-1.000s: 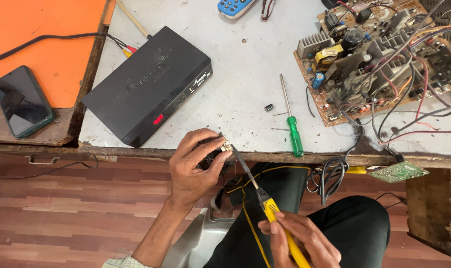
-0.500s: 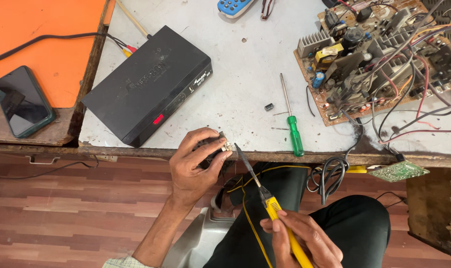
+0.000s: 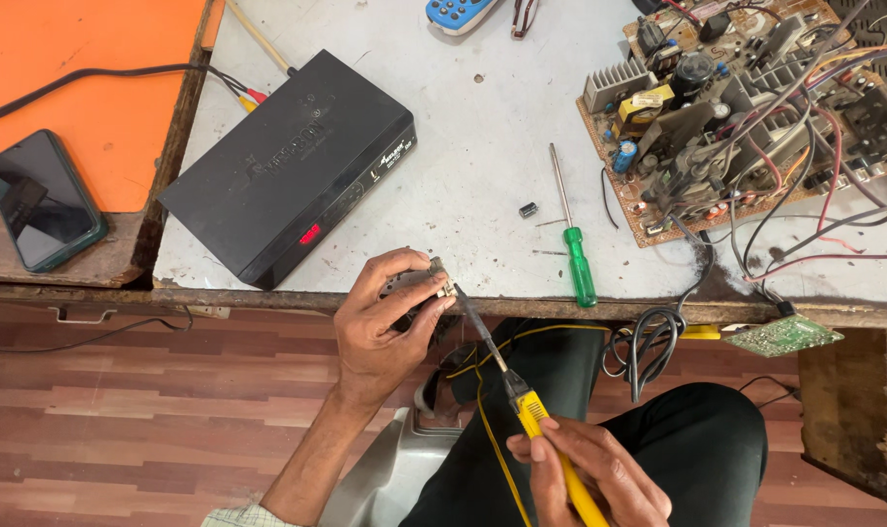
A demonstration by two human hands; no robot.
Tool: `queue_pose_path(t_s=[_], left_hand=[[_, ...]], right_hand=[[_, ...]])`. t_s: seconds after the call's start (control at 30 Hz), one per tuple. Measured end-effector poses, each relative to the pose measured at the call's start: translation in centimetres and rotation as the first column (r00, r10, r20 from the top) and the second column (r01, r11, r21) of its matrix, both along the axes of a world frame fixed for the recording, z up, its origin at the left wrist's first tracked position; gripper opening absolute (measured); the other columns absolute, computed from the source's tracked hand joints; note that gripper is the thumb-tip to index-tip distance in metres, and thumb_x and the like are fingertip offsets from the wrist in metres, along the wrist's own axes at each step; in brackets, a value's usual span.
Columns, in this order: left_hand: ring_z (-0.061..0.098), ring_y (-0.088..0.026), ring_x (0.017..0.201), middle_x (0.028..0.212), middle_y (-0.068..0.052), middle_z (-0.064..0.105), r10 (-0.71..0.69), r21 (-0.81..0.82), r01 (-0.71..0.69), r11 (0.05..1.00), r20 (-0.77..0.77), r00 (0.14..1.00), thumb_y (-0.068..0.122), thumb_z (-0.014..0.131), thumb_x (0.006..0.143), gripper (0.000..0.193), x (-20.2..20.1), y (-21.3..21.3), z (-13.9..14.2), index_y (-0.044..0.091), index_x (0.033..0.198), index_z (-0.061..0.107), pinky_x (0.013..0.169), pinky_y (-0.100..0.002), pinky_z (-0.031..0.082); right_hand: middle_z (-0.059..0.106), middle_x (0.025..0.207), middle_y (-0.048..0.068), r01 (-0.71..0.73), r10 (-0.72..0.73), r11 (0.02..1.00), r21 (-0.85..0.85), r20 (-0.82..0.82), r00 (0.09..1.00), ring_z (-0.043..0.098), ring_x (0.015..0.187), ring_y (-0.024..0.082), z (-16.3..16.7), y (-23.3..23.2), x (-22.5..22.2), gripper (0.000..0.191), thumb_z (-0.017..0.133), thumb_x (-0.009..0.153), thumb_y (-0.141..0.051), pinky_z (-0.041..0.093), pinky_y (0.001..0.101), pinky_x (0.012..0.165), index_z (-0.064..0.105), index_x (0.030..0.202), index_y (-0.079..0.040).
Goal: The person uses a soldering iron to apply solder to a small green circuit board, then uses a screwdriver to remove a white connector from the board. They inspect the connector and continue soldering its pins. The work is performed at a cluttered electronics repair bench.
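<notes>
Hands sit almost where they were half a second ago: your left hand (image 3: 390, 322) keeps its grip at the table edge, and the tool's tip has stayed against the part, with only a slight shift of angle.

Your left hand is curled tight around a small metal part (image 3: 435, 286), thumb and fingertips pinching it just at the front lip of the table (image 3: 482, 146). Much of the part is hidden by the fingers; only a bit of pale metal shows. Your right hand (image 3: 590, 478) is closed around the yellow handle of a soldering iron (image 3: 510, 376), low over your lap, well apart from the left hand. The iron's thin dark shaft runs up and left, its tip touching the part.

Table top is pale, scuffed and stained, with a worn wooden edge. On it, just left of your left hand, lies a flat black box (image 3: 287, 171), matte and dusty, with a small red mark on its front face. To the right lies a screwdriver (image 3: 572, 244) with a green plastic handle and slim steel shaft, near a tiny black capacitor (image 3: 528, 209). Farther right is a brown circuit board (image 3: 736, 107) crowded with parts and coloured wires. A dark phone (image 3: 38, 200) rests on the orange surface at far left.
</notes>
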State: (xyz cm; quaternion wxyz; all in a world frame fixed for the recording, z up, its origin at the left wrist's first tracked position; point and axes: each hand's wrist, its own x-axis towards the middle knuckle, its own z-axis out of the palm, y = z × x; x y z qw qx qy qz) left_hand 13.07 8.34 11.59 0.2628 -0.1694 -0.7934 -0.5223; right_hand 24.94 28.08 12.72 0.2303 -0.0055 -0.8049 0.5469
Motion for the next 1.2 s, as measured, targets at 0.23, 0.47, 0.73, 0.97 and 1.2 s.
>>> queue_pose_path(t_s=[0.23, 0.47, 0.73, 0.97, 1.2], left_hand=[[0.068, -0.02, 0.115, 0.121, -0.008, 0.065, 0.004, -0.001, -0.004, 1.0, -0.015, 1.0, -0.004, 0.083, 0.083, 0.026, 0.06, 0.27, 0.19, 0.002, 0.108, 0.078, 0.095, -0.029, 0.063], [0.068, -0.021, 0.116, 0.122, -0.008, 0.065, -0.004, 0.008, 0.005, 1.0, -0.022, 1.0, -0.005, 0.083, 0.084, 0.026, 0.1, 0.3, 0.28, 0.002, 0.108, 0.078, 0.095, -0.03, 0.061], [0.068, -0.021, 0.117, 0.123, -0.009, 0.063, -0.014, 0.004, 0.014, 1.0, -0.024, 1.0, -0.006, 0.082, 0.084, 0.026, 0.12, 0.36, 0.17, 0.003, 0.108, 0.077, 0.095, -0.03, 0.061], [0.068, -0.021, 0.117, 0.123, -0.009, 0.063, -0.009, -0.002, 0.009, 1.0, -0.032, 0.999, -0.006, 0.082, 0.084, 0.027, 0.14, 0.43, 0.22, 0.003, 0.109, 0.077, 0.095, -0.03, 0.061], [0.067, -0.021, 0.117, 0.123, -0.009, 0.063, -0.016, 0.012, 0.016, 1.0, -0.029, 0.999, -0.006, 0.082, 0.084, 0.026, 0.13, 0.31, 0.13, 0.002, 0.109, 0.077, 0.095, -0.03, 0.061]], right_hand=[[0.077, 0.085, 0.02, 0.016, -0.016, 1.0, 0.004, -0.012, 1.0, 0.083, 0.077, 0.023, -0.17, 0.13, 0.12, 0.008, 0.073, 0.087, 0.002, 0.068, 0.0323, 0.07, 0.07, 0.094, 0.004], [0.077, 0.088, 0.02, 0.024, -0.024, 0.998, -0.058, 0.009, 1.0, 0.082, 0.079, 0.024, -0.13, 0.1, 0.14, 0.011, 0.072, 0.087, 0.003, 0.068, 0.0329, 0.073, 0.07, 0.097, 0.004], [0.078, 0.087, 0.02, 0.03, -0.027, 0.999, -0.036, 0.061, 0.998, 0.083, 0.08, 0.024, 0.07, 0.03, 0.2, 0.009, 0.073, 0.086, 0.003, 0.069, 0.0329, 0.071, 0.072, 0.095, 0.004], [0.077, 0.088, 0.021, 0.017, -0.016, 0.998, -0.066, 0.009, 1.0, 0.083, 0.08, 0.024, 0.03, -0.11, 0.06, 0.009, 0.073, 0.086, 0.003, 0.069, 0.0327, 0.073, 0.071, 0.095, 0.004], [0.077, 0.086, 0.021, 0.05, -0.049, 0.998, -0.03, 0.02, 0.999, 0.083, 0.078, 0.024, -0.04, -0.08, 0.01, 0.009, 0.074, 0.086, 0.002, 0.068, 0.0333, 0.07, 0.07, 0.093, 0.005]])
